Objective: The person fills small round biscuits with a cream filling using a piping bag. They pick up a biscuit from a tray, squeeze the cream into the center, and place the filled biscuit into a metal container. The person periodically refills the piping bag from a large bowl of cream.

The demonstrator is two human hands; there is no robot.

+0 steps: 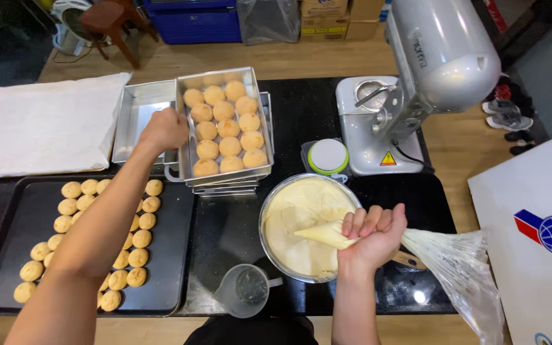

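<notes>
Gripping piping bag point(352, 239) w/ right hand point(373, 237), tip over cream bowl point(275, 195) at 6 o'clock; left hand point(163, 130) is closing on tin of buns point(225, 124) at 11 o'clock.

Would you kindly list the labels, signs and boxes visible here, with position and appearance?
Warning sticker: mixer base, yellow triangle above a red strip.
White board: far right, with a blue globe and red-blue stripes.
Cardboard boxes: top, behind the mixer, brown.
Blue crate: top centre, on the floor.
</notes>
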